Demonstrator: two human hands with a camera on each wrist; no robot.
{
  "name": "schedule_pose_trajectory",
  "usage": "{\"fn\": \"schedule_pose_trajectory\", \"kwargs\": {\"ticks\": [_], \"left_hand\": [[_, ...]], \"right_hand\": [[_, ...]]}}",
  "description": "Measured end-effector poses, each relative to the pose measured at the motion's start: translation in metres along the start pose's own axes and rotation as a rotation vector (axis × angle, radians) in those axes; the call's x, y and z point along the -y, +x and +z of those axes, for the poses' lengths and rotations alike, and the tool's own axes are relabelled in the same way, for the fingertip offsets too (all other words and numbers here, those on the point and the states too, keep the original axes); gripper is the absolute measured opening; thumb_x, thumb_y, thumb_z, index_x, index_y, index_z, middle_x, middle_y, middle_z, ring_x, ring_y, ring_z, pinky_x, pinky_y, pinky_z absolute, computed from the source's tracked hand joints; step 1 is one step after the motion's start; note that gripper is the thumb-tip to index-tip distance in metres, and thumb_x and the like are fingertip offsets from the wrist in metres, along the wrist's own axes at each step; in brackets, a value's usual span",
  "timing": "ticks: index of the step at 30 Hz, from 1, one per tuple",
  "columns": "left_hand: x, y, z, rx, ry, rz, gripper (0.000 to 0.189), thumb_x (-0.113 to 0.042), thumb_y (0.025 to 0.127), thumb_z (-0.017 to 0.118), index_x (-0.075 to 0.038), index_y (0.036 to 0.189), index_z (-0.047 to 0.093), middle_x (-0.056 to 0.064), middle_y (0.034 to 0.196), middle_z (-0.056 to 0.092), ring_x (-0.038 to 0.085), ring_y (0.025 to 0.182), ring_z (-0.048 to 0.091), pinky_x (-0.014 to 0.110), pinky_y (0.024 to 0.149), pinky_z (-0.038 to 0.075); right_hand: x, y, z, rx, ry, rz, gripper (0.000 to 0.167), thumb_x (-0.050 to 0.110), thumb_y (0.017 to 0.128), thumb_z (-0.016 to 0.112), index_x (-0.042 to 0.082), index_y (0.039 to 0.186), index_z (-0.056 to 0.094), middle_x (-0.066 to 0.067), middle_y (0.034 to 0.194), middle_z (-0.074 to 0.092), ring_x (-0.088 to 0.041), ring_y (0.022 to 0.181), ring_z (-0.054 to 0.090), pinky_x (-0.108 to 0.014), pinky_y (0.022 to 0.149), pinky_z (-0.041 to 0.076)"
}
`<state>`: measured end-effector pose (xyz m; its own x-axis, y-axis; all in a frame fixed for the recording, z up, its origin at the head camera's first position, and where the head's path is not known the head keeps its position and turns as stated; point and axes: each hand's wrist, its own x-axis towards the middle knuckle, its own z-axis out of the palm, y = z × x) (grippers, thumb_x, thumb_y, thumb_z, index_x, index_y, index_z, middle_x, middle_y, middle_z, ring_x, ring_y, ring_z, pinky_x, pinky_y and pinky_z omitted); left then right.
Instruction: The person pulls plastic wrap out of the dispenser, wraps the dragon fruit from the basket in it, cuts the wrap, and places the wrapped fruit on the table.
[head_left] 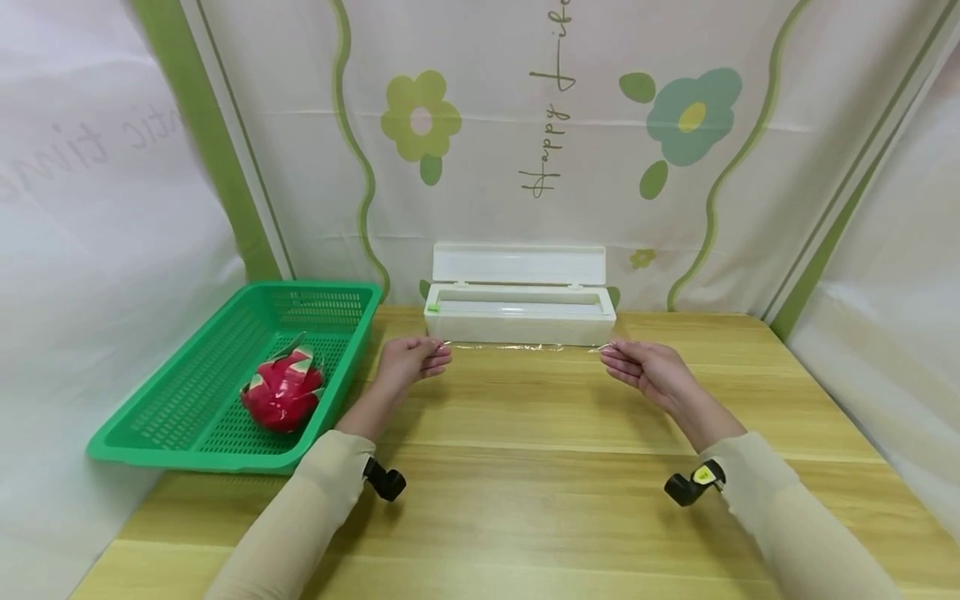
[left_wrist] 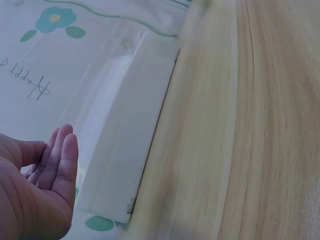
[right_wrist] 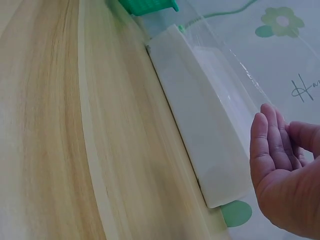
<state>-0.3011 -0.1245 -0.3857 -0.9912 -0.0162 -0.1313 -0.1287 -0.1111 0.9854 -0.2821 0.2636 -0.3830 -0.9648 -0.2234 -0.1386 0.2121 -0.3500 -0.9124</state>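
Observation:
Between my two hands stretches a strip of clear plastic wrap [head_left: 525, 347], its edge glinting in the head view. My left hand [head_left: 414, 360] pinches one end between thumb and index finger, while the right hand [head_left: 648, 372] pinches the other end likewise. Just behind the film stands a white wrap dispenser box [head_left: 521, 327] with its lid [head_left: 519, 265] raised; a roll [head_left: 525, 308] shows inside. In the left wrist view, the remaining fingers [left_wrist: 67, 165] extend beside the box. Transparent film is faintly visible above the box in both wrist views.
A green plastic basket [head_left: 202, 460] stands at the left of the wooden table [head_left: 540, 517], close to my left forearm. Inside it lies a red dragon fruit [head_left: 281, 396]. A printed curtain [head_left: 517, 125] hangs behind the box and along both sides.

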Motion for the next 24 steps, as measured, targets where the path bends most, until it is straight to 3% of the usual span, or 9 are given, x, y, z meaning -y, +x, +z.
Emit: {"fn": "schedule_pose_trajectory", "kwargs": {"ticks": [7,16,24], "left_hand": [[-0.003,-0.010,0.000,0.006,0.023,0.033,0.032,-0.009,0.098,0.058,0.017,0.117,0.059,0.012,0.090,0.072,0.014,0.076,0.071,0.029,0.070,0.057],[-0.008,-0.021,-0.002,0.009,0.054,0.029,0.026,-0.010,0.098,0.059,0.011,0.113,0.063,0.013,0.093,0.072,0.016,0.080,0.071,0.030,0.073,0.057],[-0.009,-0.029,-0.003,0.018,0.073,0.040,0.029,-0.010,0.098,0.058,0.013,0.115,0.061,0.012,0.092,0.072,0.016,0.079,0.071,0.030,0.072,0.057]], "right_hand": [[0.001,-0.008,0.002,0.022,-0.027,-0.015,0.025,0.010,0.102,0.050,0.009,0.095,0.073,-0.008,0.096,0.073,-0.017,0.093,0.070,-0.030,0.085,0.053],[0.003,-0.017,0.005,0.013,-0.025,-0.009,0.022,0.010,0.101,0.052,0.008,0.095,0.073,-0.008,0.095,0.073,-0.017,0.092,0.070,-0.031,0.085,0.053],[0.005,-0.027,0.008,0.031,-0.036,-0.015,0.021,0.010,0.101,0.052,0.007,0.095,0.072,-0.009,0.095,0.073,-0.017,0.093,0.070,-0.031,0.085,0.053]]}}
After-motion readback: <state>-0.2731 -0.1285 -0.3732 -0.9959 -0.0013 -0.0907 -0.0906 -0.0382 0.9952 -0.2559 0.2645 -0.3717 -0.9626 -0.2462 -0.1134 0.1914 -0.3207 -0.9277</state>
